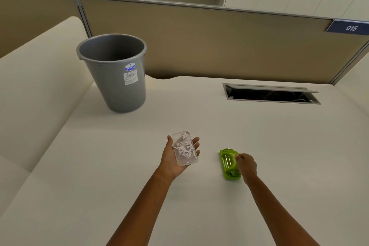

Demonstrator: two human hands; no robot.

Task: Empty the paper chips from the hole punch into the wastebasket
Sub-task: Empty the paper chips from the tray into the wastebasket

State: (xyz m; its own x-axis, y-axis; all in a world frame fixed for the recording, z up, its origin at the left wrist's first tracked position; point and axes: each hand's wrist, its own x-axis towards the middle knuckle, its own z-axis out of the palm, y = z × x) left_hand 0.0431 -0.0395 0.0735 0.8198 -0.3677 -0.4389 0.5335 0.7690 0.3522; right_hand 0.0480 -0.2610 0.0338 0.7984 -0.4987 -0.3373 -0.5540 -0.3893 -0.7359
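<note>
White bench (199, 205) is carrying a grey wastebasket (114, 78), its inside bottom hidden. Left hand (175, 158) is cradling the clear chip tray (184, 148); right hand (246, 166) is gripping the green hole punch (228, 164), covering its edge.

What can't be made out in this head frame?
- Wastebasket interior bottom: hidden by its own front wall.
- Barcode label text: too small.
- Hole punch right edge: covered by the right hand.
- Cable hatch contents: too dark.
- Clear tray underside: hidden by the left hand.
</note>
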